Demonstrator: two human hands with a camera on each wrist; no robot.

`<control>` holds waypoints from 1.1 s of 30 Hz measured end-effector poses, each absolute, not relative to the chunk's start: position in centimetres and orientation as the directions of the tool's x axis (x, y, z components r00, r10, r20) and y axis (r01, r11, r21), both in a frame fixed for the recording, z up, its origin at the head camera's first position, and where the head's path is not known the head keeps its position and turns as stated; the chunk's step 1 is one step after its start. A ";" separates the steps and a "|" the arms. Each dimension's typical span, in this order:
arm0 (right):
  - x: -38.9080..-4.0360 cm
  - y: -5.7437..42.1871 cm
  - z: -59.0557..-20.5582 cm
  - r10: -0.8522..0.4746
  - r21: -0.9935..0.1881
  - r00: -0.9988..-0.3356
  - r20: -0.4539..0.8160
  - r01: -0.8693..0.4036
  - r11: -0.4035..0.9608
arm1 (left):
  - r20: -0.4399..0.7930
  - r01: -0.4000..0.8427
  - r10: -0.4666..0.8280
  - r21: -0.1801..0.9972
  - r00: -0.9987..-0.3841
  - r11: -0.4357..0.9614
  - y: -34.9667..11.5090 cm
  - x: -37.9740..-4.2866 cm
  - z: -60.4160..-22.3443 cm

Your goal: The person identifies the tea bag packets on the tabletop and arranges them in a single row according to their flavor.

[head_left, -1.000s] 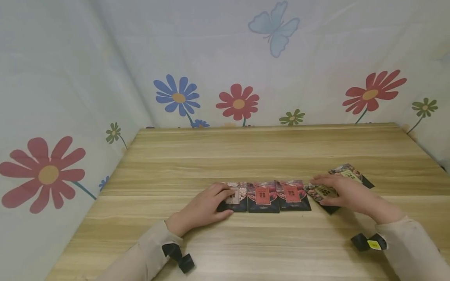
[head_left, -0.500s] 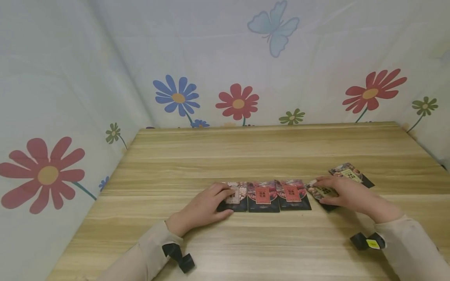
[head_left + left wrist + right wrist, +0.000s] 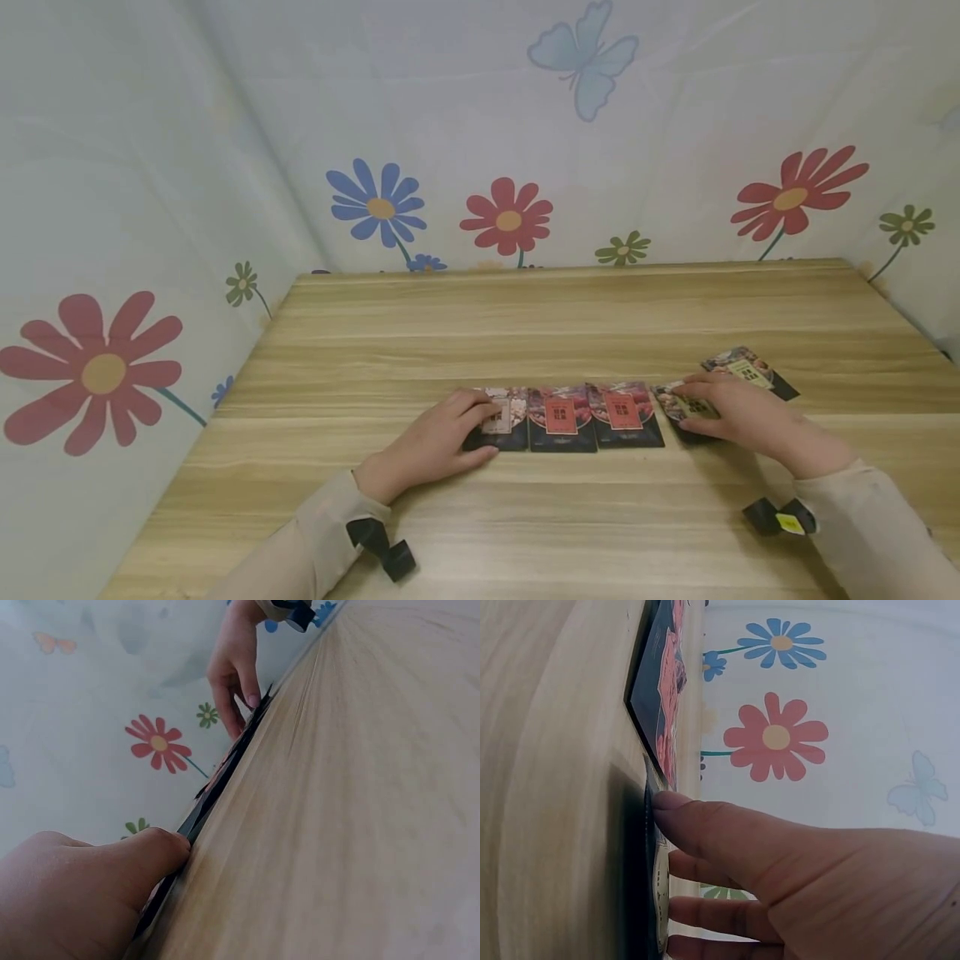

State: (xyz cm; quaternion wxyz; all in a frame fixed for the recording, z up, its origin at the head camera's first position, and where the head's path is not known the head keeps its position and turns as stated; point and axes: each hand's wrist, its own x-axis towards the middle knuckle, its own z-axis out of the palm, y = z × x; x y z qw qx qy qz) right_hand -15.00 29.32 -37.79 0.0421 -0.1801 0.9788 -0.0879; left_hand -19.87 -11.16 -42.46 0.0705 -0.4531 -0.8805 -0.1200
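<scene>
Left hand [image 3: 431, 437] partly hides the beige packet [image 3: 514, 417]; right hand [image 3: 761, 421] partly hides a green packet [image 3: 697, 407]; right sleeve [image 3: 873, 517] runs off-frame

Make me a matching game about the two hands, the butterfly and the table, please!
Things:
1. Left hand
2. Right hand
3. Butterfly
4. Table

Matches:
A. Light blue
B. Touching a yellow-label packet
C. Wood-grained, brownish
D. Touching the pale-label packet

Right pairs: 1-D, 2-B, 3-A, 4-C
</scene>
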 end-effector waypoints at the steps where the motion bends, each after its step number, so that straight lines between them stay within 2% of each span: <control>1: -15.0 29.2 -37.8 -0.357 -0.183 -0.933 -0.048 -0.343 0.921 | 0.234 0.815 0.781 0.148 -0.579 0.560 -11.2 -19.9 -42.5; 13: -14.7 28.1 -38.2 -0.318 -0.096 -0.948 -0.010 -0.315 0.944 | 0.227 0.812 0.780 0.156 -0.583 0.562 -11.1 -20.0 -42.6; 33: -14.4 27.5 -38.1 -0.293 -0.096 -0.956 -0.025 -0.289 0.952 | 0.231 0.815 0.781 0.151 -0.580 0.560 -11.1 -20.0 -42.7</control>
